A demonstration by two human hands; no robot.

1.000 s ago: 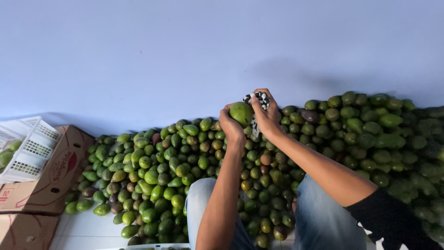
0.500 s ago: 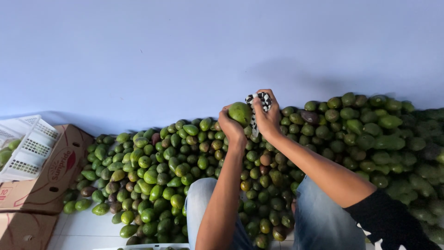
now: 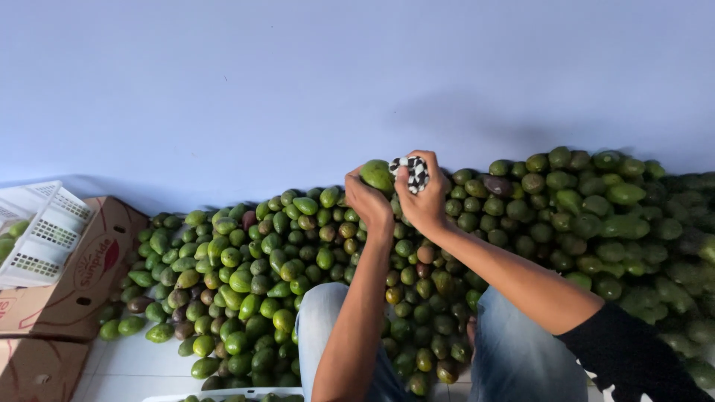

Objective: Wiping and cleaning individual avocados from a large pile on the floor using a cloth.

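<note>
Two hands raised above the avocado pile (image 3: 462,253): my left hand (image 3: 367,202) grips a green avocado (image 3: 377,175); my right hand (image 3: 426,199) is closed on a black-and-white checked cloth (image 3: 411,171) touching it.

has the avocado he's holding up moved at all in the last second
No. The avocado in the left hand sits at the same spot against the top edge of the pile and the wall, with the right hand and cloth beside it.
</note>
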